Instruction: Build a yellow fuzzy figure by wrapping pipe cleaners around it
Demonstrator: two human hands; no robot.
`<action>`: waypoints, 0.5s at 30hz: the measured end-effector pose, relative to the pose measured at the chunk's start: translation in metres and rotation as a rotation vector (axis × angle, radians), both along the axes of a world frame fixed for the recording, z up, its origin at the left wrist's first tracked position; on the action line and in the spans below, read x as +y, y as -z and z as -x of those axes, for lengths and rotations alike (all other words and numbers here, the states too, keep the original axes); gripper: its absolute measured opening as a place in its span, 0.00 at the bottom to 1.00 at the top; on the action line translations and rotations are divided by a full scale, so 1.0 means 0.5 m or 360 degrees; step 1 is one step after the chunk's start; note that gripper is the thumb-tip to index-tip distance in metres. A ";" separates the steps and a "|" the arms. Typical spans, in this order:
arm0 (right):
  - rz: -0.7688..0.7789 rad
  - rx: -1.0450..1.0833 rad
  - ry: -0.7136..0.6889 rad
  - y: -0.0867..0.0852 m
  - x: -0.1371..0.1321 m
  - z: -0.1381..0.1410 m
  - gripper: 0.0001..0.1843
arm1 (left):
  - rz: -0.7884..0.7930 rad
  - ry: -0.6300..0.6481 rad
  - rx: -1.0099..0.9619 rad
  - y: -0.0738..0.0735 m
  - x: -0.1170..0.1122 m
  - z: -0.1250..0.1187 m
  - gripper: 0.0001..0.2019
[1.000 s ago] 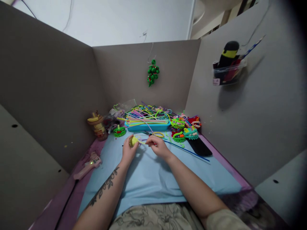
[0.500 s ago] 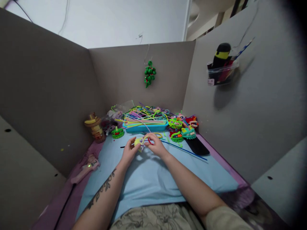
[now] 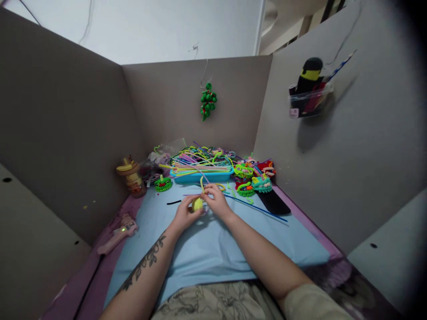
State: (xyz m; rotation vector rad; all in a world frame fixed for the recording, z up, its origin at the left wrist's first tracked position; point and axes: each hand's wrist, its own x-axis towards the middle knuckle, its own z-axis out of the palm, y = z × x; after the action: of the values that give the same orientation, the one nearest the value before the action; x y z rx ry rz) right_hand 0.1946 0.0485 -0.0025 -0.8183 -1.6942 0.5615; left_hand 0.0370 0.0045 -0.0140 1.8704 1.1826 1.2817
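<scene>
While close together, left hand (image 3: pixel 187 213) around yellow piece (image 3: pixel 197 204), right hand (image 3: pixel 216 202) around yellow strip (image 3: pixel 202 183)

Diffuse light, seemingly from above, leaves the panel (image 3: pixel 66 102) left of the fingers (image 3: pixel 210 191) dim, the white wall (image 3: pixel 173 31) beyond them bright, and soft shadows below the basket (image 3: pixel 310 96) to their right and on the cloth (image 3: pixel 220 249) beneath them, with detail at their tips blurred and the far-right edge black.

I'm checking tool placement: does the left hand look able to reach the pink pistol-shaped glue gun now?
Probably yes: nothing stands between the left hand and the pink glue gun, though that hand's grip is occupied by a round yellow fuzzy piece.
</scene>
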 end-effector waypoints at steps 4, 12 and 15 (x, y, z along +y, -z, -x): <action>0.0157 -0.0106 -0.0096 0.008 0.010 -0.004 0.02 | 0.0102 -0.0018 -0.0171 0.011 0.009 0.006 0.26; 0.0272 -0.0206 -0.0245 0.022 0.019 -0.009 0.03 | 0.0145 0.0116 -0.0347 0.028 0.020 0.013 0.31; 0.0283 -0.0157 -0.0268 0.023 0.020 -0.008 0.05 | 0.0138 0.0180 -0.0369 0.027 0.019 0.013 0.32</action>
State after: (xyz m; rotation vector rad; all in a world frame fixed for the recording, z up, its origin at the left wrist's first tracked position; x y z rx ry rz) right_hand 0.1984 0.0587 -0.0139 -0.8454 -1.8337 0.8083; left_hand 0.0304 0.0139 -0.0274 1.6517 0.9812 1.3215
